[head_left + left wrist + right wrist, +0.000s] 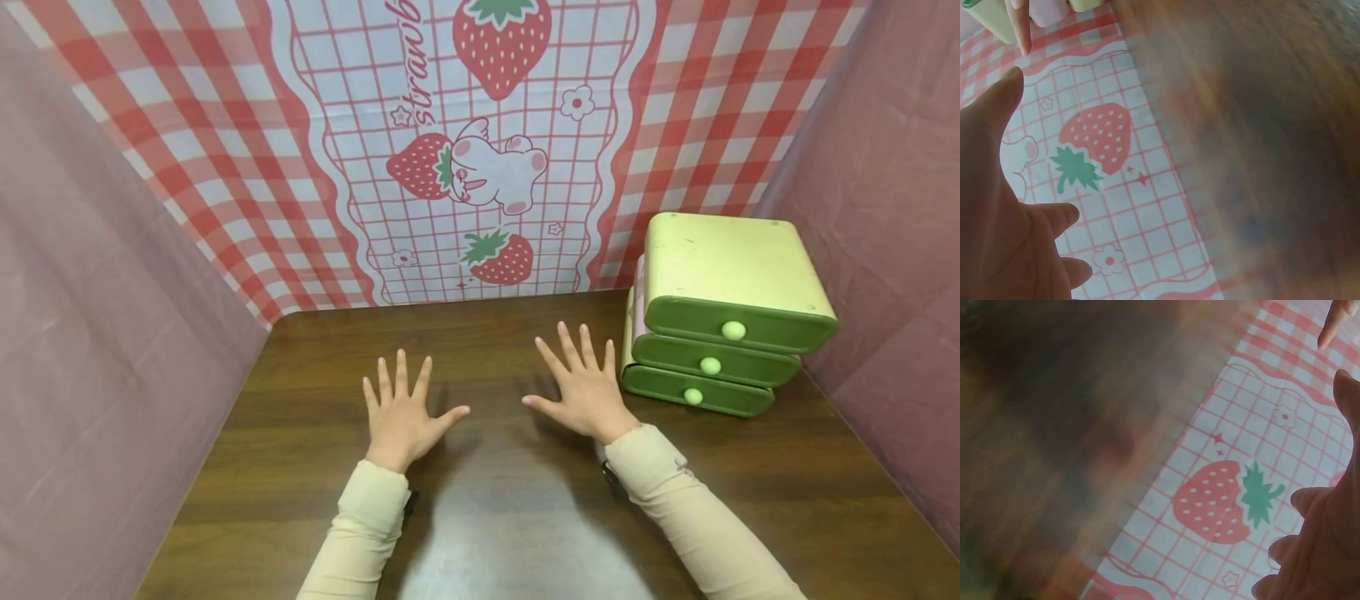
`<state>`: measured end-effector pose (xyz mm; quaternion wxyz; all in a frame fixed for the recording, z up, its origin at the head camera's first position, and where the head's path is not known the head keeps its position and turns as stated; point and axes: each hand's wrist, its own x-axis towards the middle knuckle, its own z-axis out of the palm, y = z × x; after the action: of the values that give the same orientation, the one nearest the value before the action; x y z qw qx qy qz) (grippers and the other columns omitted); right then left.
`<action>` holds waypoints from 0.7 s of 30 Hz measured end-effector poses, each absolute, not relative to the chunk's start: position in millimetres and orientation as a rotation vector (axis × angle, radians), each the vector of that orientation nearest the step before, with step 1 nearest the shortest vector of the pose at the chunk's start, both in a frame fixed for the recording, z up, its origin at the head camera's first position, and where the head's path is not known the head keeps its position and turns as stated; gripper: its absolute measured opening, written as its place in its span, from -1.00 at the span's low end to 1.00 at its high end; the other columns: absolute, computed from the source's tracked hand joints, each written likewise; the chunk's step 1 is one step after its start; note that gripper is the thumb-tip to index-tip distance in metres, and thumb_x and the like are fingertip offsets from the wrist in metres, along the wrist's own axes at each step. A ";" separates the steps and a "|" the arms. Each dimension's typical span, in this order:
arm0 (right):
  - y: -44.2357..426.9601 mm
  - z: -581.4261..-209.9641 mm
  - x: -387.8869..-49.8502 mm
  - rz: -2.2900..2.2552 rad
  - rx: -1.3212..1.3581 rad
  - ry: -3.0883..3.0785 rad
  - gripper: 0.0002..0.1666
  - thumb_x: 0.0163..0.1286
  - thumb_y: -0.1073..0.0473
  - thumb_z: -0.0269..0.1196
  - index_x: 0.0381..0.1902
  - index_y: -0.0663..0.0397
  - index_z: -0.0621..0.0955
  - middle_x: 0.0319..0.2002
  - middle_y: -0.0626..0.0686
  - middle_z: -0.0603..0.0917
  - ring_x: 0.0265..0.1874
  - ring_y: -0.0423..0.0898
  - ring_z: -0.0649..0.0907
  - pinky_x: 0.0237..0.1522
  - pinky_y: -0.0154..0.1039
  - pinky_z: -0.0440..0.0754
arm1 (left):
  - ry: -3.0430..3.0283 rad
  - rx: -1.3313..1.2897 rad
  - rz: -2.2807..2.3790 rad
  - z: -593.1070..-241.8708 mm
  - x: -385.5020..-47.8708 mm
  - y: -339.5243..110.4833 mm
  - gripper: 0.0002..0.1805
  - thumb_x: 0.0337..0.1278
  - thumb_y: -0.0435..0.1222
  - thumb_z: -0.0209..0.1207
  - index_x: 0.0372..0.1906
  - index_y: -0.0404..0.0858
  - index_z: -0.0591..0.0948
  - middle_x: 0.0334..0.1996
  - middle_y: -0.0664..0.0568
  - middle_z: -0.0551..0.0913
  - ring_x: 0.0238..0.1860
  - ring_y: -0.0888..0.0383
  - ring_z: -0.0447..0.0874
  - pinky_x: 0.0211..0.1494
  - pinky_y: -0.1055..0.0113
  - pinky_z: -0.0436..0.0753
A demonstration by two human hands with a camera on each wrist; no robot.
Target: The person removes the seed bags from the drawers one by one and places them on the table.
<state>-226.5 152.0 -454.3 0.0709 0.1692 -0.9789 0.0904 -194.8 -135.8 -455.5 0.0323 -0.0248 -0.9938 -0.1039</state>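
Observation:
In the head view the left hand [401,421] is spread palm down over the brown table [495,358], fingers straight and apart, holding nothing. To its right, the right hand [588,396] is spread the same way, also holding nothing, its little finger close to the left side of the drawer unit [738,258]. Whether either palm touches the tabletop, I cannot tell. The left wrist view shows part of the left hand [997,206]; in the right wrist view the right hand [1325,531] is at the right edge.
The drawer unit has a pale yellow top and green drawer fronts with round light green knobs, at the table's back right. A red and white checked cloth with strawberries [502,258] hangs behind the table. Pink curtains [97,333] hang on both sides.

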 end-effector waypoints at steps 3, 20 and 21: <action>151.9 -448.7 -226.6 0.279 0.529 -2.936 0.15 0.20 -0.63 0.03 0.58 -0.30 -0.01 0.59 0.10 -0.27 0.54 0.27 -0.28 0.42 0.45 -0.43 | -3.059 -0.085 -0.331 -451.2 -195.0 -133.4 0.15 -0.06 0.59 -0.14 0.58 0.08 -0.05 0.58 -0.14 -0.36 0.55 -0.26 -0.55 0.53 -0.31 -0.37; 171.0 -386.0 -226.7 0.848 0.722 -2.410 -0.34 0.33 0.19 0.31 0.36 0.19 0.42 0.31 0.26 0.48 0.34 0.21 0.42 0.39 0.14 0.35 | -2.806 -0.183 -0.654 -415.0 -198.3 -120.7 -0.25 0.36 0.16 0.01 0.45 -0.23 0.32 0.37 -0.20 0.42 0.40 -0.23 0.35 0.42 -0.12 0.40; 174.3 -381.7 -225.5 0.863 0.724 -2.367 -0.36 0.32 0.22 0.31 0.34 0.20 0.44 0.28 0.25 0.51 0.31 0.18 0.46 0.37 0.11 0.38 | -2.787 -0.187 -0.708 -413.0 -198.1 -119.2 -0.27 0.36 0.14 0.02 0.44 -0.22 0.34 0.35 -0.19 0.45 0.38 -0.20 0.39 0.37 -0.12 0.46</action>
<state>-225.5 174.3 -381.7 0.2571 0.2671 -0.8726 0.3180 -198.1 -119.2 -413.0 0.1297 -0.0644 -0.9590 -0.2435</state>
